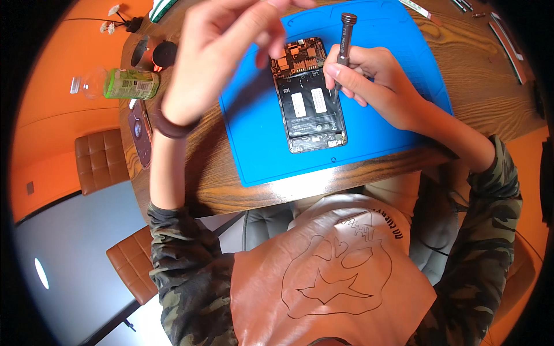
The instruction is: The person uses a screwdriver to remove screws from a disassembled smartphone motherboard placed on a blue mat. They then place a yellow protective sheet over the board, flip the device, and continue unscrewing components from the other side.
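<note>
An opened smartphone (316, 138) without its back cover lies on a blue work mat (254, 155). Its black battery (306, 95) and, above that, its circuit board (297, 57) are exposed. My right hand (378, 78) grips a slim dark screwdriver (345, 37) upright, its shaft pointing down at the phone's right edge beside the battery. My left hand (231, 43) is raised over the mat's upper left, its fingers apart and nothing visible in them. Some of its fingertips run past the top of the picture. It partly covers the board's upper left corner.
A plastic bottle with a green label (131, 84) and a dark cup (164, 55) stand at the wooden table's left. Another phone-like item (140, 135) lies near the left edge. Several small tools (461, 6) lie at the far right.
</note>
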Action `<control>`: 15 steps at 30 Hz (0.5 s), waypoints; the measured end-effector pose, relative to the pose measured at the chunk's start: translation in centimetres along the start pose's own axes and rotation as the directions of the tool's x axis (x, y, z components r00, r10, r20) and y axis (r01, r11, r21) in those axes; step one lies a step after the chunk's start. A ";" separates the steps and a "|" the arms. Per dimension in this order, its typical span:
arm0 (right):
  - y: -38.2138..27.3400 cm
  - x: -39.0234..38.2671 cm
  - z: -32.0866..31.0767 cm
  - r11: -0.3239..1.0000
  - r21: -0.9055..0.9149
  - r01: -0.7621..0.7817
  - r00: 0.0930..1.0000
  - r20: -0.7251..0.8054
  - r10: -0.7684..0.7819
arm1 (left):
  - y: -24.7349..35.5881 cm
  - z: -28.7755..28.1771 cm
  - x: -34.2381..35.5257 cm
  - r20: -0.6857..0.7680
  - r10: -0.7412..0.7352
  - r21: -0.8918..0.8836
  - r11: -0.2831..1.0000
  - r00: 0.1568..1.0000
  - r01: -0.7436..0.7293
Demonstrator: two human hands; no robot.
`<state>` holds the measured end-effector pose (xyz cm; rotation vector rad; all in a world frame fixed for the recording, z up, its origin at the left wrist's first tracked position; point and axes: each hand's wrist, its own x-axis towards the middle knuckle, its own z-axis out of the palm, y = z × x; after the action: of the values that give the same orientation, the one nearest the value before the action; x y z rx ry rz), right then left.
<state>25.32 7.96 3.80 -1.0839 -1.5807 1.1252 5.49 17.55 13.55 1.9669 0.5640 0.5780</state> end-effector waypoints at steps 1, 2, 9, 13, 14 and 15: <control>0.1 0.0 0.2 0.997 0.057 0.057 0.998 -0.031 -0.055 | -0.7 0.9 0.0 -0.028 -0.022 -0.109 0.994 0.999 0.019; 0.2 0.1 0.2 0.995 0.006 0.104 0.994 -0.027 -0.103 | -1.2 1.8 -0.4 -0.021 -0.100 -0.136 0.986 0.995 0.096; 0.1 -0.1 0.3 0.978 -0.114 0.177 0.984 -0.015 -0.180 | -2.5 3.0 -0.9 0.049 -0.002 -0.218 0.976 0.999 0.013; 0.3 -0.2 0.0 0.973 -0.126 0.194 0.979 0.084 -0.184 | -2.2 3.3 -1.0 0.037 0.004 -0.176 0.984 0.999 0.002; 0.4 -0.3 0.0 0.960 -0.132 0.246 0.968 0.091 -0.236 | -2.3 3.4 -1.0 0.024 0.004 -0.161 0.987 1.000 0.000; 0.6 -0.3 0.0 0.978 -0.119 0.169 0.983 0.086 -0.160 | -2.2 3.2 -1.0 0.030 -0.004 -0.158 0.987 1.000 0.009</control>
<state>25.49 7.77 3.20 -0.9808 -1.7871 0.9757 6.32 15.70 10.12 1.8203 0.4910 0.5706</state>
